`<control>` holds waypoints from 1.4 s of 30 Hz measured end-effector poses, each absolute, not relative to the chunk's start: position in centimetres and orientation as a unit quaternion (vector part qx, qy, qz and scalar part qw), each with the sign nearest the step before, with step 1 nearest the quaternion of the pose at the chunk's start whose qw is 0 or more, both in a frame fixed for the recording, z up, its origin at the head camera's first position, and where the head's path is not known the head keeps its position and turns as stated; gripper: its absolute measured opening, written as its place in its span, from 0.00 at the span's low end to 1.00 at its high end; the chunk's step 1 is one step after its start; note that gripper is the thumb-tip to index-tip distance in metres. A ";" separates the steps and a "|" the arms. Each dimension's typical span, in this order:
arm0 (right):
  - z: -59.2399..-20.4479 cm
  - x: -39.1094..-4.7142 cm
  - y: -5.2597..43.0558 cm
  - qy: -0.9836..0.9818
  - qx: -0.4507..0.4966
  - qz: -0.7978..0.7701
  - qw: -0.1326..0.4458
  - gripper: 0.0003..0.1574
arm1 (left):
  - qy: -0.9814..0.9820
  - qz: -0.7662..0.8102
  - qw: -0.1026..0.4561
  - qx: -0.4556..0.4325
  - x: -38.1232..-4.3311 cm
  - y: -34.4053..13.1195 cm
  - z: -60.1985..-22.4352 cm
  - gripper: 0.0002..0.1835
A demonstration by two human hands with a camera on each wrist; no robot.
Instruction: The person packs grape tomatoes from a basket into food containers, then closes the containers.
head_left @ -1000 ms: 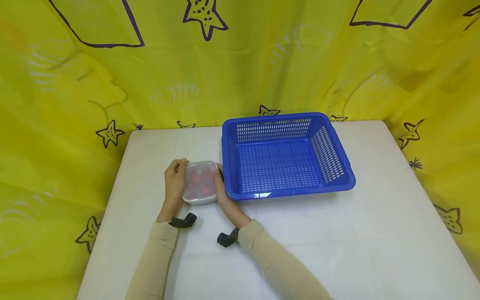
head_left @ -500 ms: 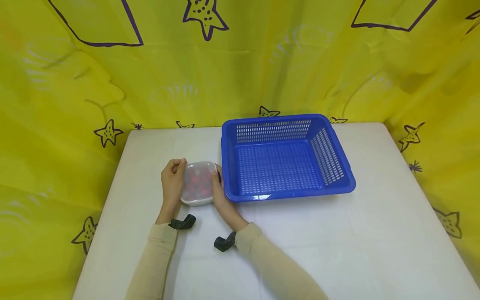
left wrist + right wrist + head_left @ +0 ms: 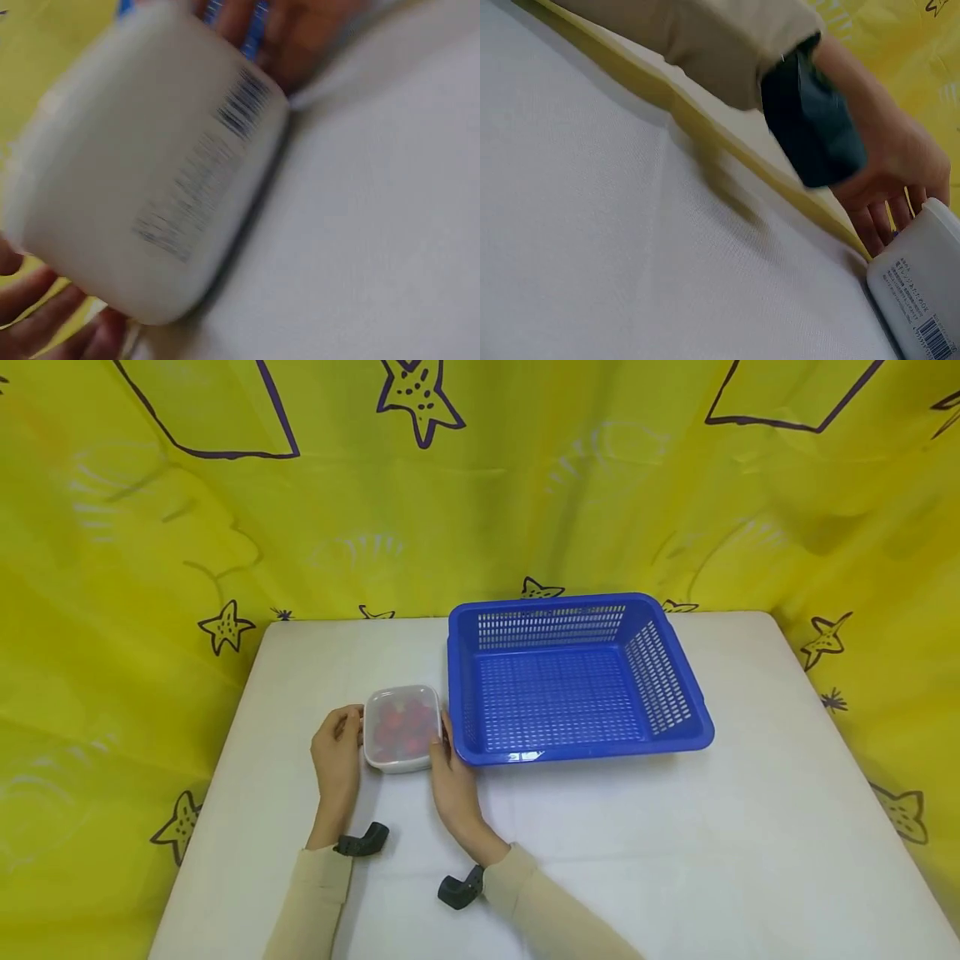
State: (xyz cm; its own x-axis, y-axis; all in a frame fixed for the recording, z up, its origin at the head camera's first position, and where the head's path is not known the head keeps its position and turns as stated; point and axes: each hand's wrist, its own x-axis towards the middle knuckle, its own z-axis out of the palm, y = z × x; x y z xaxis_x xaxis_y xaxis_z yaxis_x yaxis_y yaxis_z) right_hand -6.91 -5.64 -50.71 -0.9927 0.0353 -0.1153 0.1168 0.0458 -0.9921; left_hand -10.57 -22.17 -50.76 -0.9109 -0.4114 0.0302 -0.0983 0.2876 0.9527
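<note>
A small white food container (image 3: 405,764) with a translucent lid (image 3: 386,752) stands on the table, red items showing through the lid. My left hand (image 3: 337,756) is beside its left side, fingertips right at the wall. In the right wrist view, that hand's fingers (image 3: 877,221) reach down along the container (image 3: 907,281), whose front carries printed text and a barcode. On the other side, my right hand (image 3: 453,789) rests against the right wall, thumb near the front right corner. Left-hand fingers (image 3: 45,315) also show beside the container (image 3: 120,150) in the blurred left wrist view.
Just right of the container, a blue plastic basket (image 3: 581,747) with slotted walls stands on the white-covered table (image 3: 675,843). A yellow patterned curtain (image 3: 495,510) hangs behind and at both sides. Dark wrist cameras (image 3: 363,841) are on both wrists.
My left hand has slid back toward me, and its thumb has left the lid's edge. The right hand has also drawn slightly back, uncovering more of the lid. The container has barely shifted.
</note>
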 end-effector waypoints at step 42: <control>-50.9 -6.9 -6.7 0.786 0.003 -0.619 -0.009 0.46 | -0.795 -0.604 0.022 0.047 -7.3 -20.0 -49.2 0.41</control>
